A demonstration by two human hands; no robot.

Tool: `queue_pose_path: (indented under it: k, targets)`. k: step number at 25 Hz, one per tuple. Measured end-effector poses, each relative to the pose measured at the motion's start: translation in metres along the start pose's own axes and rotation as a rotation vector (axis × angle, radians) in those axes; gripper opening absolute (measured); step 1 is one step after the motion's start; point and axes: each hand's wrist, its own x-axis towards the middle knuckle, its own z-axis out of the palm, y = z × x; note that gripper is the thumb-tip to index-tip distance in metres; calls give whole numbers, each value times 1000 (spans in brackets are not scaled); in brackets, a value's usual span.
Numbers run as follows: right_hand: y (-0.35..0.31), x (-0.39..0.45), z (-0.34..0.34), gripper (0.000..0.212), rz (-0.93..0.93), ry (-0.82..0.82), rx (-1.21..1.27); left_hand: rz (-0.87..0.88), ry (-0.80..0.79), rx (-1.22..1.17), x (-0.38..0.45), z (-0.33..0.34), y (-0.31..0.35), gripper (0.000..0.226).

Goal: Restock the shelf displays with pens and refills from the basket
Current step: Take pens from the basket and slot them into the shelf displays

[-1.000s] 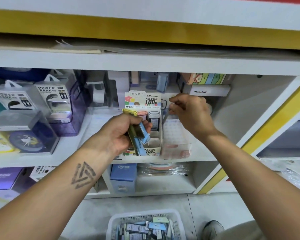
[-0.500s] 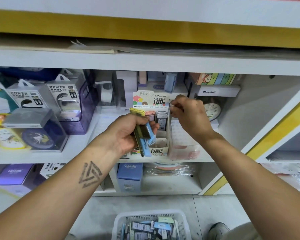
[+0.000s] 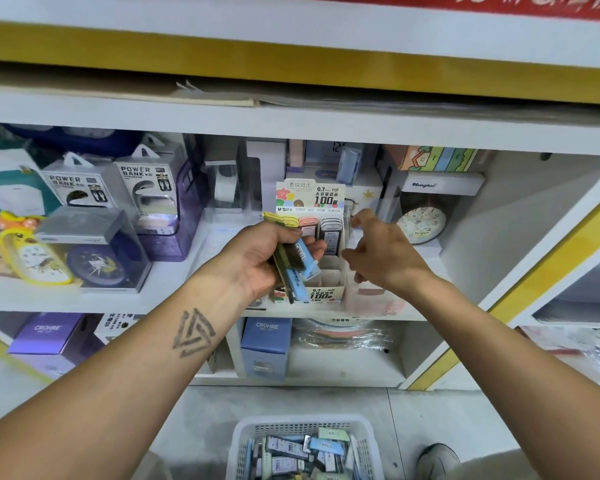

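Observation:
My left hand [image 3: 262, 256] grips a fanned bunch of flat lead-refill cases [image 3: 300, 268], yellow, dark green and blue, in front of the cardboard refill display box [image 3: 326, 292] on the middle shelf. That box holds a pink case and a grey case [image 3: 329, 233] upright in its back row. My right hand [image 3: 383, 251] hovers just right of the box with loose, empty fingers. On the floor below stands a white basket [image 3: 238, 441] with several more refill cases.
A clear plastic box [image 3: 374, 299] stands right of the display. An alarm clock [image 3: 421, 221] sits behind it. Power bank packs [image 3: 142, 188] and boxed clocks fill the left of the shelf. Blue and purple boxes occupy the lower shelf. A shoe [image 3: 437, 460] shows at bottom right.
My right hand has drawn back from the display box's back row, down and to the right, with its fingers loosened. My left hand still holds the bunch of cases.

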Motion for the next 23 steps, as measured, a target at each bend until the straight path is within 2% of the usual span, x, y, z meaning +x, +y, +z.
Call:
queue_pose_path:
  k: [1, 3, 4, 5, 6, 8, 9, 11, 17, 21, 23]
  targets:
    - [-2, -2, -2, 40, -1, 11, -40, 2, 0, -6, -2, 0, 0, 19]
    - [-10, -3, -6, 40, -58, 143, -190, 6, -1, -15, -4, 0, 0, 24]
    - [-17, -4, -8, 38, -88, 206, -180, 13, 1, -17, -5, 0, 1, 26]
    - [-26, -6, -9, 37, -78, 204, -62, 24, 2, -18, -7, -2, 2, 26]
    - [-36, -9, -8, 37, -31, 111, 145, 41, 11, -16, -8, -3, 4, 26]
    - [-52, -17, -1, 33, 79, -193, 548, 69, 43, -9, -10, -8, 9, 24]
    - [-58, -20, 3, 27, 91, -301, 667, 69, 52, -15, -11, -11, 11, 25]
    - [-66, -21, 11, 19, 74, -337, 753, 62, 59, -21, -13, -16, 14, 24]
    - [-81, 4, 18, 12, 7, 25, 711, 88, 183, -62, -16, -42, 34, 25]
    - [-83, 14, 23, 8, -164, -17, 651, 145, 330, -86, -14, -73, 55, 25]
    - [-88, 19, 35, 11, -287, 0, 454, 147, 358, -98, -16, -88, 61, 26]
